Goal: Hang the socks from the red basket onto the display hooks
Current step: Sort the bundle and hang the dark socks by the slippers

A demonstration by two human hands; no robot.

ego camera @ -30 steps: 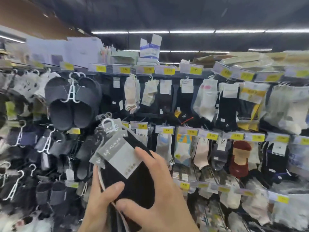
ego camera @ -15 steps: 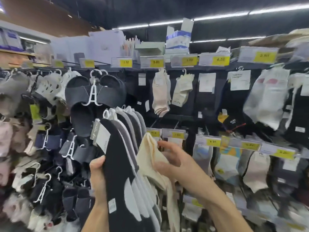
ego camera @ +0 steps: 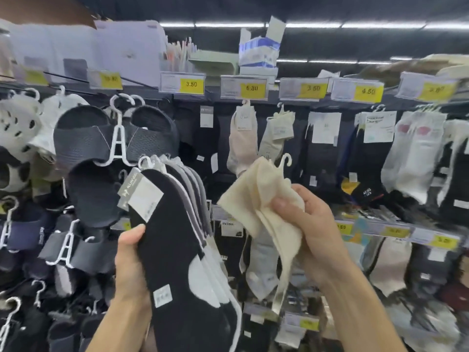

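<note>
Left hand [ego camera: 132,260]: grips a fanned stack of dark socks [ego camera: 177,250], kept as stock below the display.
Right hand [ego camera: 304,229]: pinches cream socks [ego camera: 256,199], white hanger [ego camera: 285,161] uppermost, probably for hooking.
Red basket: unseen.

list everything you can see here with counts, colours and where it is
sock stack: several pairs, black in front and grey behind, lower centre
cream socks: one bundle, cream, centre right
slippers: one pair, black, hanging upper left
hung socks: two pairs, beige and cream, upper centre
price tags: many, yellow, across the upper and right parts
left hand: one, lower centre, grips the sock stack
right hand: one, centre right, grips the cream socks
</note>
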